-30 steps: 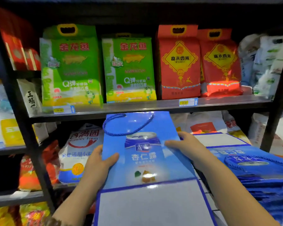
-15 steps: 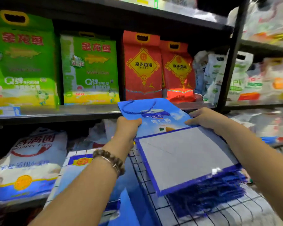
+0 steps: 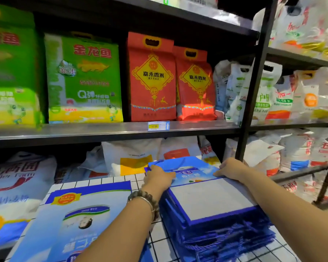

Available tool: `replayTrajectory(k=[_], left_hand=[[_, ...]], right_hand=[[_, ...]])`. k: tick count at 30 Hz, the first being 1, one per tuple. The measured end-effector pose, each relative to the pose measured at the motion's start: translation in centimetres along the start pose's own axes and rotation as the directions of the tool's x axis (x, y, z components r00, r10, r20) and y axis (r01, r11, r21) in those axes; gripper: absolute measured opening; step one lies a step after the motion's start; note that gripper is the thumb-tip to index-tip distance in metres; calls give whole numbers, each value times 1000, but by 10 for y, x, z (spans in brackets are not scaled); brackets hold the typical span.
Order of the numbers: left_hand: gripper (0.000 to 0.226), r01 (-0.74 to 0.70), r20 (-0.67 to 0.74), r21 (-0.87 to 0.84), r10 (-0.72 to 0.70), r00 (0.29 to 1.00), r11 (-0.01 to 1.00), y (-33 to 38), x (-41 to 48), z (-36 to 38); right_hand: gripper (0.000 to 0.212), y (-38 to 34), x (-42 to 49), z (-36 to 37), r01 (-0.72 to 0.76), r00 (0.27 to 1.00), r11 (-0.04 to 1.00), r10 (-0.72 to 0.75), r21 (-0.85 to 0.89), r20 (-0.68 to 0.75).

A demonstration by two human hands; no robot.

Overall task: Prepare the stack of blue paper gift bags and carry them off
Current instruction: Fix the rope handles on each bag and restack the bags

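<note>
A stack of flat blue paper gift bags (image 3: 212, 208) lies on a white wire-grid surface (image 3: 159, 241), its top bag showing a grey folded base and a blue printed face. My left hand (image 3: 158, 176) holds the far left edge of the top bag, fingers curled over it. My right hand (image 3: 230, 168) rests on the far right edge, fingers bent over the side. Blue rope handles spill from the near end of the stack.
Another pile of light blue gift bags (image 3: 78, 220) lies to the left on the same surface. Shelves behind hold green rice bags (image 3: 83, 78), red rice bags (image 3: 151, 78) and white sacks (image 3: 273, 91). A black shelf post (image 3: 254, 82) stands just behind my right hand.
The bag I held up has come down onto the stack to the right. Both hands have moved with it and now sit at its far edges.
</note>
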State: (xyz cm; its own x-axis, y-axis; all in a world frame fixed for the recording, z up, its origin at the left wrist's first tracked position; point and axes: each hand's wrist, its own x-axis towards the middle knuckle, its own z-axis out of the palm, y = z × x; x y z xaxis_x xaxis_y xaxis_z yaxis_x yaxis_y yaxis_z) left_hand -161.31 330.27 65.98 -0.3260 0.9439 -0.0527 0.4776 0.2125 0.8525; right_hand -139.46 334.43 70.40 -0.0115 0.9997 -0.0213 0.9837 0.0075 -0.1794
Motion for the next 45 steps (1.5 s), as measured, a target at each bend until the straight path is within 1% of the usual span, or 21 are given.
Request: replayTrajectory(k=[1,3,5,7,9,12,15,19,20,22,23,24,26,30,32,33,35,37,40,43,45], left_hand=[[66,-20,-21,64,22,1000,998,4,-4,-3],[52,-143,-41,193,153,987,971,15,-14,-10],[49,-264,58,256,258,964,930,27,-28,-13],[47,-347,215,348,286,934,871,33,-42,-7],[54,-382,336,472,239,911,795,29,-51,4],[74,-371,424,556,130,896,744,13,-51,17],[76,-372,465,583,80,882,722,-4,-48,27],[76,-385,493,607,50,868,695,-12,-46,34],[76,-387,491,614,50,870,688,-14,-48,35],[74,-384,467,619,73,881,685,-17,-52,38],[73,-381,451,617,87,888,689,-18,-54,39],[72,-375,438,613,97,894,695,-19,-55,41],[71,-369,423,608,107,900,703,-22,-56,42],[71,-359,439,603,79,895,712,-18,-56,38],[67,-378,472,587,77,878,716,-10,-54,31],[59,-422,496,584,107,862,693,-5,-53,27],[46,-505,514,576,196,835,643,0,-56,16],[46,-517,473,578,257,843,631,1,-63,-3],[54,-412,348,541,251,903,734,-12,-72,-44],[56,-322,277,565,194,941,760,-38,-82,-90],[58,-244,246,595,116,962,765,-63,-88,-118]], right_hand=[[41,0,0,2,0,1000,998,-1,-61,-12],[46,-2,-2,2,28,998,998,-32,-63,-58],[43,-11,-7,-1,110,993,994,-111,-24,-44],[42,-21,-14,0,229,972,973,-226,-37,62],[48,-28,-23,7,307,934,951,-296,-26,198],[56,-28,-31,25,319,893,948,-301,2,335],[58,-25,-36,40,339,874,941,-310,-11,375],[58,-23,-37,51,370,864,924,-303,-99,401],[66,-24,-38,53,393,854,909,-305,-138,421],[116,-22,-37,58,462,839,865,-355,-194,413],[129,-19,-35,61,452,850,866,-346,-212,398],[121,-17,-34,64,452,855,863,-347,-226,384],[89,-17,-34,69,443,866,862,-341,-246,365],[60,-19,-32,67,396,879,888,-293,-235,375],[57,-24,-37,57,368,879,909,-272,-195,391],[59,-25,-38,51,357,882,916,-268,-181,387],[62,-30,-43,38,360,900,918,-295,-167,321],[59,-37,-48,25,389,909,908,-351,-154,227],[49,-59,-57,9,441,891,895,-427,-70,155],[46,-94,-67,5,526,849,850,-525,-7,59],[44,-124,-82,9,609,792,790,-610,68,0]])
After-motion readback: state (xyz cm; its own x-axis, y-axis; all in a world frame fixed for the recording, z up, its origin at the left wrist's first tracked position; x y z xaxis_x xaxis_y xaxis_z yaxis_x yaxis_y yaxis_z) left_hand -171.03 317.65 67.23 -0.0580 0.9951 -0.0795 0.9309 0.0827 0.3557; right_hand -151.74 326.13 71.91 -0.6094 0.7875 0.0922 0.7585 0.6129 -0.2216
